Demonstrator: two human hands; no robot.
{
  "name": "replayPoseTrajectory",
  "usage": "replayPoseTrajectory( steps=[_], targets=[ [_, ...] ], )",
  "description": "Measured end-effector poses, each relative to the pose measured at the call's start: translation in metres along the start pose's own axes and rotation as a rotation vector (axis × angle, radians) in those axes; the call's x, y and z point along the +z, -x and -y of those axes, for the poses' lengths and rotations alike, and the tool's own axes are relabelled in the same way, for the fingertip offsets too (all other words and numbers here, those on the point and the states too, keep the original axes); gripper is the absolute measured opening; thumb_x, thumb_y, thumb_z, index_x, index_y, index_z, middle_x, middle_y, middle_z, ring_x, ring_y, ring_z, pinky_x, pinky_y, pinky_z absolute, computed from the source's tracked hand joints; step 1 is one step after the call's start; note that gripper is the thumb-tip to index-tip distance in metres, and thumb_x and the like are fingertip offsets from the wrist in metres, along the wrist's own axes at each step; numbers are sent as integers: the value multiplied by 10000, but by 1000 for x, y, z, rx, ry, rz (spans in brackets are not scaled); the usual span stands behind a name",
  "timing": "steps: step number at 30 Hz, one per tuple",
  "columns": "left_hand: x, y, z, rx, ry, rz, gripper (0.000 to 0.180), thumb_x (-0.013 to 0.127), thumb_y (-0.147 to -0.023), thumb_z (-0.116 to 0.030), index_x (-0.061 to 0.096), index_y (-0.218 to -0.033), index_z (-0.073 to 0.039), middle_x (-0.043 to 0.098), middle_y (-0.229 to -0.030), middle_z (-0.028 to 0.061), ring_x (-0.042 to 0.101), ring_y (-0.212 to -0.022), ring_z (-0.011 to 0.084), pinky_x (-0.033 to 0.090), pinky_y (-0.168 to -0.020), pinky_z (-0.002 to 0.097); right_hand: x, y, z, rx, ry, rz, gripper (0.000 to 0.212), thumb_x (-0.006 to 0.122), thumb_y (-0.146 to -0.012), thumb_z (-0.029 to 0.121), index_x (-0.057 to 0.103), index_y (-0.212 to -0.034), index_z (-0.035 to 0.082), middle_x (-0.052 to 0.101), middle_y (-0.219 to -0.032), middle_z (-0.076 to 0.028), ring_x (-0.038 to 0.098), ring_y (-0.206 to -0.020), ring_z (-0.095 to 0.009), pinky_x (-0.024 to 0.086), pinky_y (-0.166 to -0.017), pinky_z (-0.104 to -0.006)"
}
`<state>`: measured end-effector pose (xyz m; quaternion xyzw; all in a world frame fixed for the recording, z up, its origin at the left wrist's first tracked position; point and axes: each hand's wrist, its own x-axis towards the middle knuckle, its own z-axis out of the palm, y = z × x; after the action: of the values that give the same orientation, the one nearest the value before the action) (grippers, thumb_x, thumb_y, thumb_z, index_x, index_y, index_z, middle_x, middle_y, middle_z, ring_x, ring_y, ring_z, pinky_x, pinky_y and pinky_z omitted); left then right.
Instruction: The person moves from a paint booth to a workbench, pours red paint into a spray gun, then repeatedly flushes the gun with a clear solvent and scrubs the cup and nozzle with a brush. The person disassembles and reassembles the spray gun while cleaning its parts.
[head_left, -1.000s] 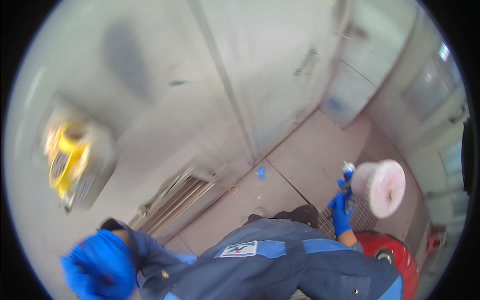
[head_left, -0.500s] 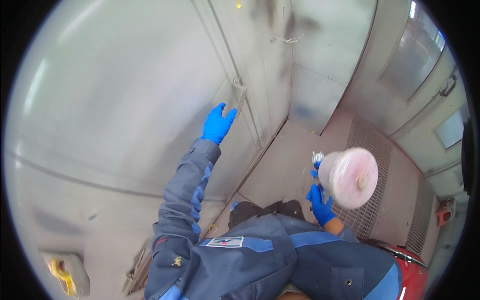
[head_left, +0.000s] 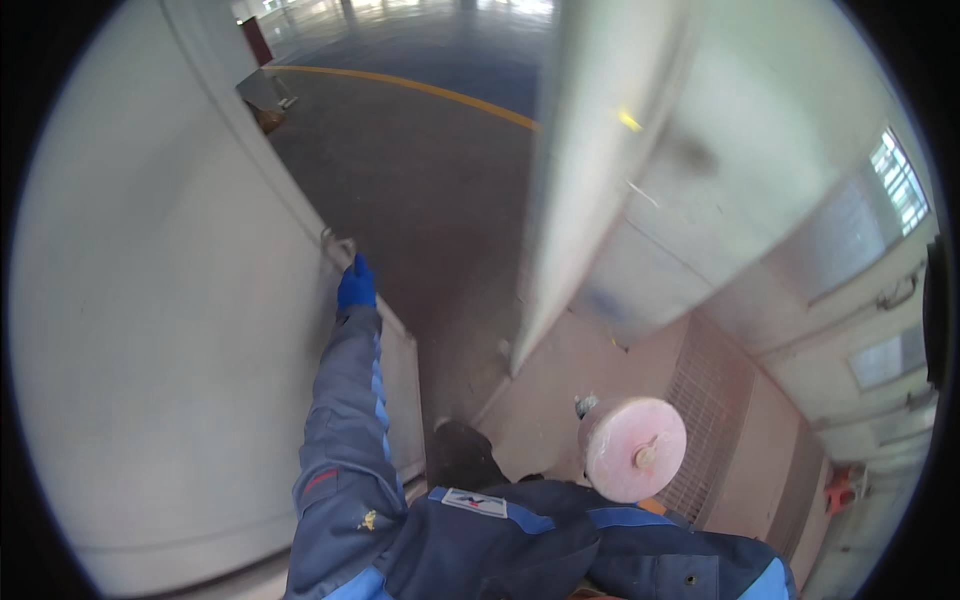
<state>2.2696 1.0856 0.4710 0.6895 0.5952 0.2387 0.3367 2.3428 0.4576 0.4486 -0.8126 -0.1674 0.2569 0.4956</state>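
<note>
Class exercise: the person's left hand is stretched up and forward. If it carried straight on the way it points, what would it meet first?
Probably the metal handle on the pale door edge: the left hand looks at or just short of it, though depth is unclear.

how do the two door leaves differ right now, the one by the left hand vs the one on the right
The left door leaf is a plain pale panel, and the left hand in a blue glove rests at its edge by a metal handle. The right door leaf has no hand on it and shows smudges and a yellow mark. Both are pale and stand apart, grey floor showing between.

We've got a dark grey concrete floor [head_left: 420,170] with a curved yellow painted line [head_left: 440,95] across it outside, a pinkish dusty floor [head_left: 560,380] with a metal grate panel [head_left: 715,420] inside, and a small red object [head_left: 838,490] low right.
</note>
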Motion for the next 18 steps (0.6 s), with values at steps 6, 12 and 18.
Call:
replayPoseTrajectory(
  steps=[6,12,18],
  targets=[
    [-140,-97,106,-287,-174,-478,631,346,-975,-578,654,-1137,-51,662,-1068,258,620,-1000,447,504,-824,508,135,-125,94,-93,123,231,191,539,-954,179,629,-1068,54,631,-886,-86,593,-850,-186,478,-752,-325],
    [-278,-113,238,-470,19,-615,506,462,-992,-428,609,-1233,-8,680,-1091,210,641,-1016,343,508,-859,383,270,-239,206,-479,201,476,181,547,-937,153,637,-1057,51,651,-945,-106,618,-929,-214,495,-811,-346],
    [-392,-93,341,-741,-707,-612,411,439,-995,-350,616,-1213,-50,683,-1046,122,655,-903,292,506,-767,383,391,-348,295,-575,12,543,246,598,-821,5,649,-1057,48,671,-1014,-150,648,-933,-263,507,-812,-390]
  ],
)
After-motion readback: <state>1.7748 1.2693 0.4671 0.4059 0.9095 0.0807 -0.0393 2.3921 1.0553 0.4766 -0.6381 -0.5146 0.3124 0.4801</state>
